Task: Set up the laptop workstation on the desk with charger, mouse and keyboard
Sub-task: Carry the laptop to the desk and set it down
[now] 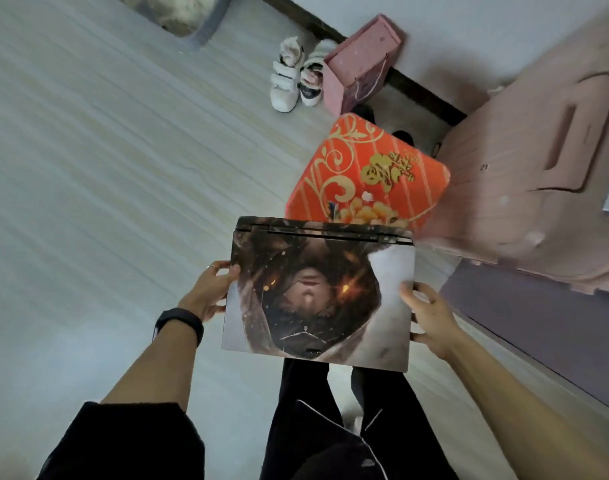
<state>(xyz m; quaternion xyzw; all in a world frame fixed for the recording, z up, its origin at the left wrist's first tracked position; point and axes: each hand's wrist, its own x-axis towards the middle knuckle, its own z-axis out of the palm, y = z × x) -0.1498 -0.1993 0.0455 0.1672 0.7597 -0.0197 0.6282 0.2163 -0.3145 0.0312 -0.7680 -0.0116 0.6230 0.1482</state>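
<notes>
A person is standing over a pale, wood-grained floor, holding one closed laptop flat in the air above their dark trouser legs. Its hinge edge is pointing away from them. A printed skin, dark brown and grey with orange sparks, is covering the rectangular lid.

Two hands are doing the carrying. The left hand is gripping the left edge, thumb lying on the lid and fingers curling around the side. The right hand is gripping the right edge the same way, thumb on top and fingers underneath. One black wristband is circling the left wrist, and one thin ring is showing on a left finger.

Beyond the laptop, one glossy red box with rounded corners and gold scrollwork is sitting on the floor. One ribbed pink suitcase is lying just beside it, to the right. Further back, two white strap shoes are standing side by side, touching one pink paper bag with a cord handle.
</notes>
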